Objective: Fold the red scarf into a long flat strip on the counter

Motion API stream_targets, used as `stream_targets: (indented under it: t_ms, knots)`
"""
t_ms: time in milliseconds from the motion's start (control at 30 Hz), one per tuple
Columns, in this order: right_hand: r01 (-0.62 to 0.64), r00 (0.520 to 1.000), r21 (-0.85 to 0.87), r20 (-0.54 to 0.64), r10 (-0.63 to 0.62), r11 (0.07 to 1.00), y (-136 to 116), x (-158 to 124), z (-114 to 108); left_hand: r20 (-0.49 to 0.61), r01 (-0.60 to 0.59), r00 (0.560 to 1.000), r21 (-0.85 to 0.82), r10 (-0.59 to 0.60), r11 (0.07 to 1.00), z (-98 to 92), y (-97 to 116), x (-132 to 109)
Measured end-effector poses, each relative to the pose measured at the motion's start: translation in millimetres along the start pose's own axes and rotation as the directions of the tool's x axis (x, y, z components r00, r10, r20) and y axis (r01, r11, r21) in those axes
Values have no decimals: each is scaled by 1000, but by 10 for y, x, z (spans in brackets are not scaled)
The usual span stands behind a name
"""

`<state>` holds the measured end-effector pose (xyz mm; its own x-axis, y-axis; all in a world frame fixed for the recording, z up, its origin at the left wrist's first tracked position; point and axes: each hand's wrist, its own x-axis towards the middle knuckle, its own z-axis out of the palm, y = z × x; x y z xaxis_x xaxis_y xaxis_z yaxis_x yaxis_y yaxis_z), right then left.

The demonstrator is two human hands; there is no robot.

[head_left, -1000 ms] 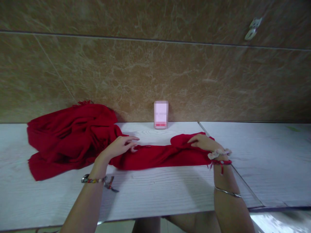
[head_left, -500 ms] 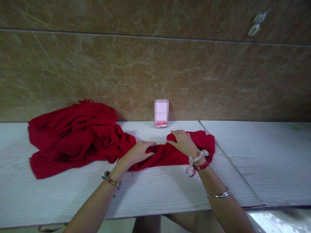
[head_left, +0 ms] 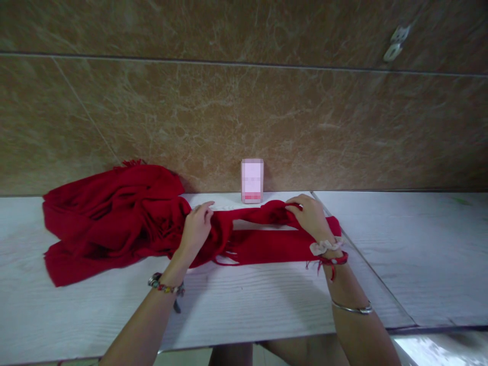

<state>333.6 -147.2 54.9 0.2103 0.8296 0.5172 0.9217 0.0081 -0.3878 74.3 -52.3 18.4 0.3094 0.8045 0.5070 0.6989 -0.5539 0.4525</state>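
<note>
Both bare forearms come up from the bottom edge toward frame centre. Left hand (head_left: pixel 196 227) just left of centre, back facing the camera, fingers curled closed in a grip. Right hand (head_left: pixel 310 217) right of centre, palm down, fingertips pinched together.

Beaded bracelet (head_left: pixel 165 288), scrunchie (head_left: pixel 326 246), silver bangle (head_left: pixel 353 308)

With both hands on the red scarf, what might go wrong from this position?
1. The red scarf is gripped by the left hand and the right hand just in front of the small pink box standing upright at the wall; a lifted fold might tip it.
2. The bunched left part lies loose on the table, so a pull could drag it along.
</note>
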Motion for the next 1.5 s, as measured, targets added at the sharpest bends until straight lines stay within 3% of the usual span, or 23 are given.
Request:
stream_targets:
  t_ms: [67, 133, 200, 233, 333, 400, 467, 567, 667, 767, 900, 1000, 1100, 1167, 1267, 1333, 1400, 1500]
  knots:
    - [-43, 995, -11, -93, 42, 999, 74, 16, -51, -201, 94, 976, 61, -80, 994, -124, -124, 31]
    - [-85, 983, -37, -164, 78, 996, 171, 25, -87, -331, 162, 936, 105, -120, 981, -241, -256, 51]
    - [-121, 983, -80, -146, 109, 989, 281, 20, -104, -384, 188, 915, 133, -125, 973, -320, -364, 63]
    - [-132, 990, -109, -72, 124, 985, 335, 13, -107, -381, 186, 917, 138, -121, 973, -341, -398, 68]
    - [-113, 946, -208, 277, 169, 972, 449, -13, -94, -295, 164, 947, 114, -125, 980, -331, -395, 70]
    - [-89, 908, -212, 385, 167, 973, 455, -20, -77, -224, 176, 963, 95, -152, 980, -286, -317, 59]
    - [-95, 927, -139, 348, 138, 986, 397, -10, -47, -141, 176, 977, 97, -161, 980, -237, -219, 41]
    - [-77, 979, -9, 189, 77, 997, 217, 8, 61, -74, 139, 988, 88, -133, 986, -184, -117, 24]
    - [21, 997, 12, 78, -22, 1000, -16, -18, 255, -136, 42, 990, -6, -43, 999, -149, -90, 29]
    - [114, 987, -9, 117, -112, 993, -212, -88, 453, -148, -81, 986, -61, 72, 995, -98, -76, 28]
    - [147, 975, -41, 175, -138, 988, -313, -159, 590, 76, -208, 974, -71, 213, 976, 33, -29, -19]
    - [140, 973, -65, 193, -125, 988, -302, -165, 612, 284, -268, 922, -28, 265, 963, 132, -5, -63]
    - [150, 969, -68, 208, -133, 986, -283, -146, 603, 394, -292, 882, 25, 259, 956, 167, 8, -86]
    - [167, 962, -53, 227, -151, 984, -277, -130, 585, 387, -283, 891, 68, 237, 957, 157, 26, -88]
    - [192, 953, -19, 242, -182, 981, -272, -108, 542, 267, -258, 940, 148, 212, 955, 149, 86, -76]
    - [201, 953, 3, 233, -196, 980, -269, -98, 509, 212, -282, 946, 166, 245, 945, 176, 151, -51]
    - [207, 953, 26, 219, -208, 978, -266, -92, 476, 247, -352, 918, 152, 309, 924, 227, 227, -11]
    - [215, 955, 48, 200, -220, 975, -261, -86, 433, 363, -469, 838, 100, 407, 877, 307, 315, 64]
